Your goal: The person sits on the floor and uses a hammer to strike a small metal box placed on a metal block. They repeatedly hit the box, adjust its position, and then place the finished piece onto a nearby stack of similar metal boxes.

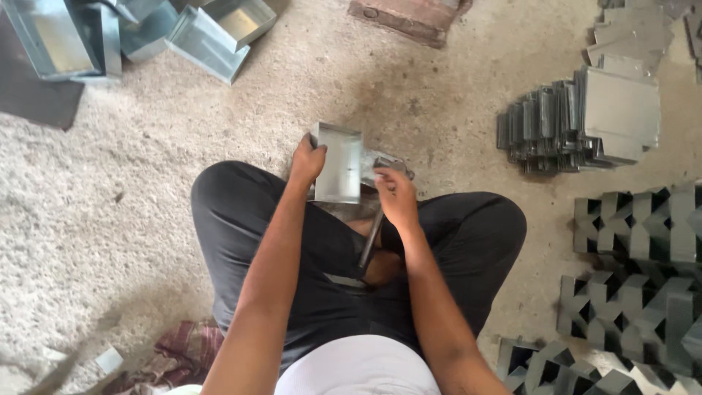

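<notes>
I sit cross-legged on a concrete floor in dark trousers. My left hand (306, 159) grips the left edge of a folded sheet-metal box piece (339, 164), held upright between my knees. My right hand (395, 194) is closed around a hammer (374, 232); its handle runs down toward my lap, and its head sits near the piece's right side, partly hidden behind my fingers.
A pile of flat cut metal blanks (581, 121) lies to the right. Rows of finished dark metal boxes (636, 278) are stacked at the right edge. Larger shiny sheet-metal boxes (146, 33) stand top left. A brick-like block (406, 16) lies at top centre, a cloth (183, 355) at bottom left.
</notes>
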